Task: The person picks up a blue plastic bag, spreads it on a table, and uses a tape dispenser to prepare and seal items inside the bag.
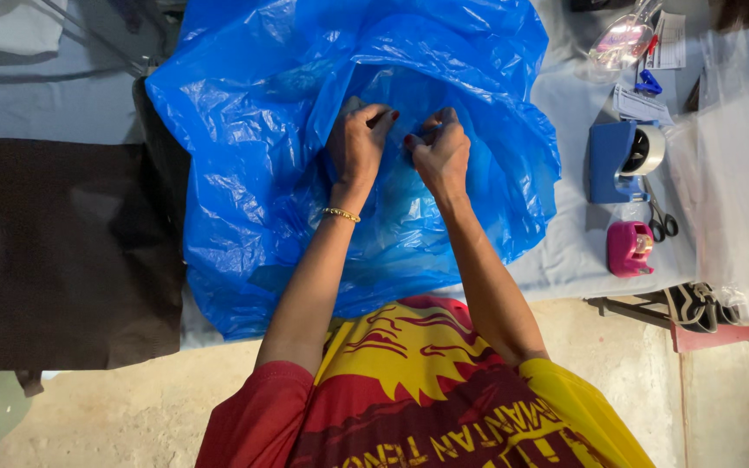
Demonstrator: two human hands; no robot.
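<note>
Head view looks straight down on a large blue plastic bag (pixel 244 173) spread over a pale grey surface (pixel 565 251), with both hands deep in its crumpled middle. Left hand (pixel 357 143) and right hand (pixel 439 154) sit close together, each with fingers curled and pinched on a fold of the thin film — the work in hand looks like gathering or parting the bag's mouth, still in its early handling. I judge that the next move calls for a firm pinch on separate layers, since the film is slick and clings to itself. A gold bracelet (pixel 341 214) circles the left wrist. The bag is glossy, wrinkled and half see-through, billowing past the near edge of the surface. To the right lie a blue tape dispenser (pixel 621 160) with a white roll, scissors (pixel 661 221), a small pink box-shaped gadget (pixel 630 249) and a stack of clear plastic sheets (pixel 730 165) — all well apart from the hands. A dark brown cloth (pixel 62 251) lies to the left.
</note>
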